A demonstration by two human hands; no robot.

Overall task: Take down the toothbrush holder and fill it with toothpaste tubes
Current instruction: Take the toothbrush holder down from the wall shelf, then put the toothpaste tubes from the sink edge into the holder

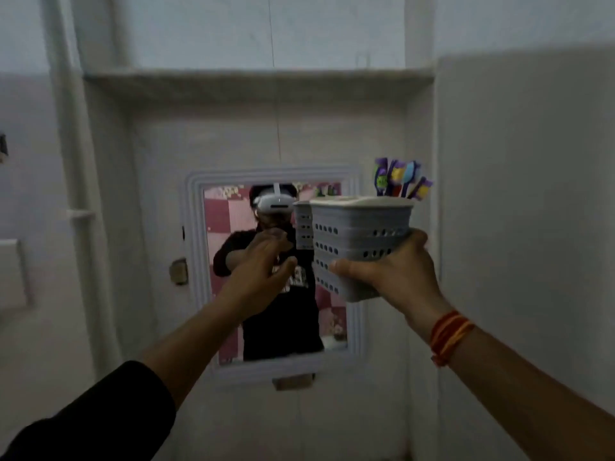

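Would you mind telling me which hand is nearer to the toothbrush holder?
The right hand: it grips the grey toothbrush holder from below and the side. The left hand is open just to the holder's left, not touching it.

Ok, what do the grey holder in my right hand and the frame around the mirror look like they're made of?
The holder looks like moulded plastic, matt grey: thin walls with neat rows of punched round holes and a rolled rim. The mirror frame seems to be white plastic too, with stepped ridges and rounded corners, though painted wood can't be ruled out in this dim light.
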